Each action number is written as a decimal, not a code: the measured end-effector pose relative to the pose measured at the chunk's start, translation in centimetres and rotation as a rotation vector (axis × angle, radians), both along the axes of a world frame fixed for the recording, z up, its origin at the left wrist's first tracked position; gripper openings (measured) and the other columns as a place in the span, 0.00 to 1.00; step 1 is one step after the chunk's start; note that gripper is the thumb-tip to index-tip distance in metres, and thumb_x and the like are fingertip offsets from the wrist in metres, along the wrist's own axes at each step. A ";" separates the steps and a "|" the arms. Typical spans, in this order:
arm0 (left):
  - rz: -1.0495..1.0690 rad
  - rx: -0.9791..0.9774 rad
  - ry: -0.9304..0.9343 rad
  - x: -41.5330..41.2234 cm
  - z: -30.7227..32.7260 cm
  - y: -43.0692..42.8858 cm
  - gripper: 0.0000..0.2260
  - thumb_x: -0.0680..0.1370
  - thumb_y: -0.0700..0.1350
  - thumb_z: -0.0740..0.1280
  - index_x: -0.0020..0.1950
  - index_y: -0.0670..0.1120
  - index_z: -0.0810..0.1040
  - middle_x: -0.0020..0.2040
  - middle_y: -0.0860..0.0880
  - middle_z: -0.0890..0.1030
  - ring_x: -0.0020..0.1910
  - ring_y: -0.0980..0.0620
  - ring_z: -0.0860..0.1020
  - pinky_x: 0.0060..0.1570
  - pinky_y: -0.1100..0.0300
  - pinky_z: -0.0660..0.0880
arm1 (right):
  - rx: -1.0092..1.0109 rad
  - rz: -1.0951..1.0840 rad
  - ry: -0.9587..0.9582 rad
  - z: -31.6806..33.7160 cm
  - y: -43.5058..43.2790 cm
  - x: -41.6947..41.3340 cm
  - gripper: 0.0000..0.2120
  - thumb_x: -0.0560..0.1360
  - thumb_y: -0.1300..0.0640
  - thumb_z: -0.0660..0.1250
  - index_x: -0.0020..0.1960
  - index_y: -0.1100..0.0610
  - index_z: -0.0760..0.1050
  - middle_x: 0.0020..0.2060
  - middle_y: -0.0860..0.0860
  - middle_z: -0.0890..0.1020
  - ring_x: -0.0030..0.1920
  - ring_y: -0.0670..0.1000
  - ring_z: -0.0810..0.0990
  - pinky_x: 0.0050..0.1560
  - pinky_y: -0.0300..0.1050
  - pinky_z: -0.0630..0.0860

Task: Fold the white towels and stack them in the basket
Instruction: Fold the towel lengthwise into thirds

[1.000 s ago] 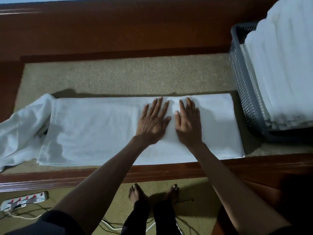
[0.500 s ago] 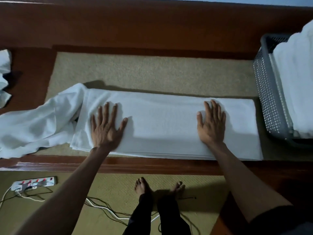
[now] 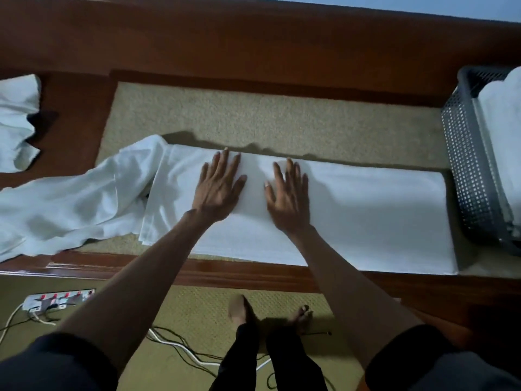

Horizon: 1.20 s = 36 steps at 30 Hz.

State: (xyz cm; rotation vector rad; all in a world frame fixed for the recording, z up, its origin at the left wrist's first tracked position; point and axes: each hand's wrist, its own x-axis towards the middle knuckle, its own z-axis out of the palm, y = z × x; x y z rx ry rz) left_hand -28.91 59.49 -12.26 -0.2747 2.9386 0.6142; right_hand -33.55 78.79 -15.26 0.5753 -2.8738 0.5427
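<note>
A white towel (image 3: pixel 366 215), folded into a long strip, lies flat on the tan mat of the wooden table. My left hand (image 3: pixel 218 187) and my right hand (image 3: pixel 287 196) press on it side by side, palms down with fingers straight and spread, a little left of the strip's middle. A grey perforated basket (image 3: pixel 465 165) stands at the right end of the towel, with folded white towels (image 3: pixel 504 131) stacked in it. An unfolded white towel (image 3: pixel 73 204) lies crumpled at the left, its edge tucked under the folded strip.
Another crumpled white towel (image 3: pixel 17 119) lies at the far left on the bare wood. The table's raised wooden rim (image 3: pixel 225 273) runs along the front. On the floor below are a power strip (image 3: pixel 59 299), loose cables (image 3: pixel 180 345) and my bare feet.
Both hands slid inward along the towel from its two ends and now lie close together. The view shifted slightly, showing more of the left side.
</note>
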 end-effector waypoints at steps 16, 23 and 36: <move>0.421 -0.058 -0.029 8.6 1.1 -7.3 0.34 0.84 0.60 0.56 0.82 0.39 0.58 0.79 0.36 0.63 0.77 0.35 0.65 0.75 0.41 0.60 | 0.028 -0.009 0.013 -0.3 -0.4 0.6 0.26 0.84 0.45 0.56 0.80 0.53 0.63 0.79 0.56 0.63 0.80 0.58 0.58 0.80 0.60 0.51; 0.639 0.127 -0.170 4.8 3.9 -7.2 0.40 0.78 0.63 0.68 0.78 0.38 0.60 0.75 0.35 0.63 0.73 0.32 0.67 0.71 0.41 0.64 | 0.056 -0.035 -0.026 0.4 -0.7 0.7 0.26 0.84 0.45 0.54 0.80 0.52 0.63 0.80 0.56 0.62 0.80 0.57 0.57 0.80 0.60 0.49; 0.632 0.538 -0.414 3.0 3.9 -12.2 0.49 0.71 0.61 0.77 0.83 0.46 0.55 0.77 0.46 0.69 0.72 0.43 0.71 0.70 0.43 0.71 | 0.159 -0.032 -0.102 0.6 -0.4 0.5 0.27 0.85 0.43 0.50 0.82 0.51 0.57 0.81 0.55 0.58 0.81 0.56 0.54 0.80 0.60 0.49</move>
